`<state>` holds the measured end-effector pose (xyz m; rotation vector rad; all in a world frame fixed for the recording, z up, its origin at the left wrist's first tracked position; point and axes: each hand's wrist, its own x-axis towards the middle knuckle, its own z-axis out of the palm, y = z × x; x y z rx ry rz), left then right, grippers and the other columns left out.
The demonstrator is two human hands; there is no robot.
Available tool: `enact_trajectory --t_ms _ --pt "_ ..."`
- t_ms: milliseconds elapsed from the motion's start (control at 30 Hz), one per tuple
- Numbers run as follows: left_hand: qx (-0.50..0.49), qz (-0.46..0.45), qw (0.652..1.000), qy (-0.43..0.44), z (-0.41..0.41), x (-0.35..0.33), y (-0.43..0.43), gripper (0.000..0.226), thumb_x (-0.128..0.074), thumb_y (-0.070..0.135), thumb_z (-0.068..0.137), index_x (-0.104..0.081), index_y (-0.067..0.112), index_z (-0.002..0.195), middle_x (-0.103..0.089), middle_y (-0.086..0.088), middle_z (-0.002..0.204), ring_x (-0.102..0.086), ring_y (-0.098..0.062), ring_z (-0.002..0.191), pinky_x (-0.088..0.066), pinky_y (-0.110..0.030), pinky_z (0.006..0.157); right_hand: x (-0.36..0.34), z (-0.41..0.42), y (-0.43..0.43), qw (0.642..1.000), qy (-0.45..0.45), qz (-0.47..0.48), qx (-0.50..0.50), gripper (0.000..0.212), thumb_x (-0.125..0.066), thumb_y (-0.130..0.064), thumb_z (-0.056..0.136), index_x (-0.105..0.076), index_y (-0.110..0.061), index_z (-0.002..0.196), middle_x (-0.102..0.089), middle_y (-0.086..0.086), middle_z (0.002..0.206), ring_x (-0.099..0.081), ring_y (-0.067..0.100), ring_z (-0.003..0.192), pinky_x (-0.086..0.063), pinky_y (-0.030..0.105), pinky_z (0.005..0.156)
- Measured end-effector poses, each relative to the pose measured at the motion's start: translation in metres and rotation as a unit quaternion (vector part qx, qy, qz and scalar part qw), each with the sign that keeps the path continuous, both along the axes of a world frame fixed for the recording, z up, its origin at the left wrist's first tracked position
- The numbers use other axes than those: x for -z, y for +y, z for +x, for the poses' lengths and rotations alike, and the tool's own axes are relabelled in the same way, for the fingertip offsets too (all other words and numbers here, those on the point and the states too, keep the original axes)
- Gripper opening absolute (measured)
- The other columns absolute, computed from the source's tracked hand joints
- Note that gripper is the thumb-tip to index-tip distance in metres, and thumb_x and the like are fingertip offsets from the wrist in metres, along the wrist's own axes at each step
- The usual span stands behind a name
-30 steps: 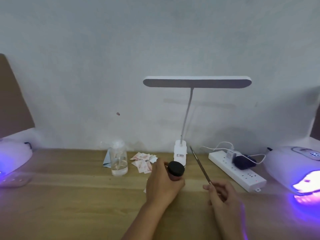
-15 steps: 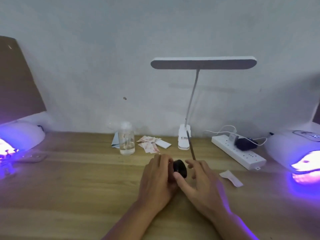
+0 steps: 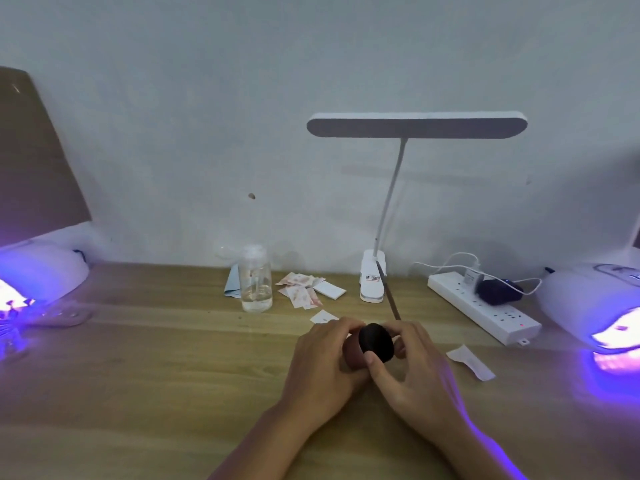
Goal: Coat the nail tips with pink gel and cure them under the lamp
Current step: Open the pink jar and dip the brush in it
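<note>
My left hand (image 3: 323, 367) grips a small pink gel jar (image 3: 352, 355) in the middle of the wooden desk (image 3: 156, 375). My right hand (image 3: 412, 365) has its thumb and fingers pinched round the jar's black round cap (image 3: 375, 342). The same hand also holds a thin brush (image 3: 389, 294), whose handle sticks up and back toward the wall. Two nail curing lamps glow violet: one at the left edge (image 3: 38, 275), one at the right edge (image 3: 588, 299). Something pale lies inside each lamp's opening, too blurred to identify.
A white clip-on desk lamp (image 3: 415, 124) stands behind my hands. A clear bottle (image 3: 256, 282) and loose paper slips (image 3: 301, 289) lie left of its base. A white power strip (image 3: 485, 310) with plugs lies at the right. A paper scrap (image 3: 471, 362) sits beside my right hand.
My right hand moved left from beside the jar and closed on its black cap, brush still in it. The jar came down toward the desk, and the camera tilted down.
</note>
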<state>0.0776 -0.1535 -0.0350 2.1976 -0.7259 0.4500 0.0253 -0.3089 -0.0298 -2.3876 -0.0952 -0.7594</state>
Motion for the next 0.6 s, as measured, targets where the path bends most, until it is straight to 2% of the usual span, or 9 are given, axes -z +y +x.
enact_trajectory --t_ms 67,133,233,333,433,533,600 --pt "-0.003 0.011 1.0 -0.019 -0.002 -0.0005 -0.0008 0.047 -0.06 0.056 0.072 -0.05 0.045 0.117 -0.054 0.036 0.1 -0.043 0.013 0.099 -0.033 -0.014 0.087 0.0001 0.0007 -0.0001 1.0 -0.004 0.005 -0.002 0.04 -0.058 -0.052 0.073 -0.051 -0.037 0.109 -0.049 -0.027 0.099 -0.051 -0.008 0.094 -0.037 0.009 0.064" --pt "-0.032 0.028 0.997 -0.064 -0.0039 -0.0008 -0.0008 0.045 -0.053 0.055 0.074 -0.05 0.043 0.117 -0.056 0.029 0.107 -0.043 0.007 0.101 -0.032 -0.018 0.09 0.0 0.0013 -0.0004 1.0 0.0 0.004 -0.002 0.04 -0.055 -0.058 0.073 -0.051 -0.04 0.108 -0.05 -0.027 0.098 -0.052 -0.006 0.091 -0.038 0.011 0.063" --pt "-0.077 0.024 0.993 -0.084 -0.0042 -0.0012 0.0014 0.045 -0.064 0.048 0.076 -0.05 0.042 0.117 -0.055 0.023 0.114 -0.045 -0.001 0.108 -0.032 -0.021 0.092 -0.0002 0.0014 -0.001 1.0 -0.002 0.014 0.006 0.039 -0.056 -0.07 0.072 -0.052 -0.042 0.1 -0.053 -0.024 0.092 -0.053 -0.002 0.086 -0.042 0.016 0.063" --pt "-0.075 0.053 0.991 -0.097 -0.0033 -0.0006 0.0008 0.047 -0.07 0.041 0.077 -0.046 0.042 0.117 -0.052 0.02 0.118 -0.046 -0.006 0.112 -0.031 -0.021 0.094 -0.0012 0.0023 -0.0003 1.0 0.003 0.026 0.015 0.042 -0.059 -0.071 0.07 -0.055 -0.04 0.098 -0.054 -0.024 0.089 -0.053 -0.002 0.083 -0.043 0.016 0.064" --pt "-0.065 0.058 0.991 -0.102 -0.0042 -0.0004 -0.0015 0.044 -0.069 0.041 0.079 -0.049 0.041 0.118 -0.049 0.019 0.121 -0.046 -0.005 0.112 -0.029 -0.019 0.095 -0.0014 0.0015 -0.0001 0.999 0.001 0.027 0.024 0.036 -0.063 -0.06 0.074 -0.057 -0.034 0.1 -0.054 -0.023 0.089 -0.052 -0.001 0.083 -0.039 0.014 0.064" --pt "-0.047 0.026 0.996 -0.074 -0.0037 -0.0017 -0.0007 0.043 -0.069 0.046 0.078 -0.056 0.041 0.12 -0.048 0.02 0.121 -0.043 -0.001 0.114 -0.031 -0.019 0.097 -0.0018 0.0006 0.0005 1.0 0.002 0.028 0.012 0.034 -0.07 -0.045 0.078 -0.057 -0.03 0.106 -0.053 -0.022 0.096 -0.052 -0.003 0.09 -0.044 0.018 0.07" --pt "-0.029 0.035 0.997 -0.057 -0.0028 -0.0036 -0.0006 0.045 -0.068 0.047 0.08 -0.057 0.04 0.123 -0.052 0.021 0.12 -0.044 -0.002 0.114 -0.035 -0.024 0.099 -0.002 0.0012 -0.0007 1.0 0.002 0.025 0.007 0.036 -0.073 -0.038 0.079 -0.056 -0.028 0.109 -0.052 -0.021 0.1 -0.051 -0.006 0.094 -0.044 0.016 0.073"
